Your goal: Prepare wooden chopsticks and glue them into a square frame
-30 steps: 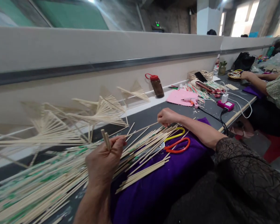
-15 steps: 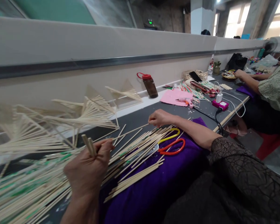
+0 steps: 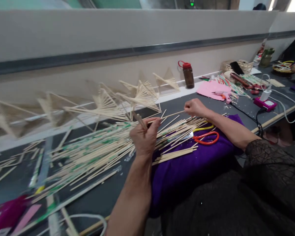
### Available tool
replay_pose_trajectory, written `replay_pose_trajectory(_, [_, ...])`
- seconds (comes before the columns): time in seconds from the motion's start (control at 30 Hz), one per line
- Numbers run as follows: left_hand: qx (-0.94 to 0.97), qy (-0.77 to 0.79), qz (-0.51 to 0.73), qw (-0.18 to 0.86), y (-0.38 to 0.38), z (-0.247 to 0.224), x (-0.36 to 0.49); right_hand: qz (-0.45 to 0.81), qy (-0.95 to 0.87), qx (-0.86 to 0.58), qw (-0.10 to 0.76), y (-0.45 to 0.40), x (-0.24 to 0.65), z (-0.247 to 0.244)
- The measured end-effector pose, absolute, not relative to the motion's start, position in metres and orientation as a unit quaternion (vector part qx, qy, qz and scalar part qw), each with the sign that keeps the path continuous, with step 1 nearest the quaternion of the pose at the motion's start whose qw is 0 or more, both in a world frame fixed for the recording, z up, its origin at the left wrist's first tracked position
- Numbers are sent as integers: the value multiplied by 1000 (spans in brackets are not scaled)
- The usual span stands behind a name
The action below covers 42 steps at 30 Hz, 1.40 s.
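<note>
A pale partition (image 3: 88,36) runs behind the dark tabletop (image 3: 178,104), with fan-shaped frames (image 3: 100,105) of sticks standing along its foot. A thin stick (image 3: 174,114) spans the two hands, above the loose sticks (image 3: 88,160). The left hand (image 3: 144,137) is closed, its fingers gripping short sticks (image 3: 140,120) that poke up from the fist and seemingly pinching the near end of the thin stick as well. The right hand (image 3: 194,107) has its fingers closed on the far end.

The thin stick looks slender enough to snap if the hands bent it or pulled unevenly. The left hand's double load could let a short stick slip out, as one grip must press on several pieces. Dropped among the loose sticks, any piece would be hard to pick out.

The scissors (image 3: 206,142) lie partly beneath sticks on the purple cloth (image 3: 186,173), near the right forearm; a low sweep could catch a handle or drag the cloth, scattering what rests there. The frames look light, so a knock from a long stick could topple one. The glue gun (image 3: 222,95), on pink sheet (image 3: 204,88), trails a cord that a sleeve might snag.
</note>
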State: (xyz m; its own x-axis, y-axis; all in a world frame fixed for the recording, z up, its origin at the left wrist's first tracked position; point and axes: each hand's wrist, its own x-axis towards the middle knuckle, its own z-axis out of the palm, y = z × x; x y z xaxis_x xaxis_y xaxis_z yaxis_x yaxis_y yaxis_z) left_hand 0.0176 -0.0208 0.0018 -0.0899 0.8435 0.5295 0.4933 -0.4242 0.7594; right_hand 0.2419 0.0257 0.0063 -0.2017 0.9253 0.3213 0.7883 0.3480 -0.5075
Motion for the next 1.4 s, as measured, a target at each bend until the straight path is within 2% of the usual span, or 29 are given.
replay_pose_trajectory(0.1, [631,501,564,181,-23,2,21,251,-680,-577,376,37,256,1])
replay_pose_trajectory(0.23, [547,470,640,265,-19,6,19,352,-579,-577,456,45,278,4])
replay_pose_trajectory(0.37, [528,442,634,353,-15,9,16,417,-604,-488,474,26,279,28])
replay_pose_trajectory(0.47, [515,438,631,380,-16,11,16,439,-691,-421,391,-4,268,51])
replay_pose_trajectory(0.53, [504,436,637,388,-17,12,17,486,-756,-367,238,-21,262,61])
replay_pose_trajectory(0.57, [499,433,641,391,-18,12,17,496,-770,-351,193,-26,261,63])
replay_pose_trajectory(0.63, [497,429,642,396,-18,12,17,464,-782,-361,207,-27,262,63])
replay_pose_trajectory(0.7, [501,427,638,399,-17,11,17,383,-773,-405,302,-17,265,56])
replay_pose_trajectory(0.77, [509,427,631,401,-17,9,17,310,-766,-438,354,-5,267,45])
replay_pose_trajectory(1.0, [513,407,632,415,-18,8,17,264,-818,-440,260,11,257,17])
replay_pose_trajectory(1.13, [507,393,640,423,-19,10,18,271,-820,-436,256,9,251,11])
replay_pose_trajectory(1.4, [510,399,629,430,-19,4,23,200,-856,-423,223,-5,229,17])
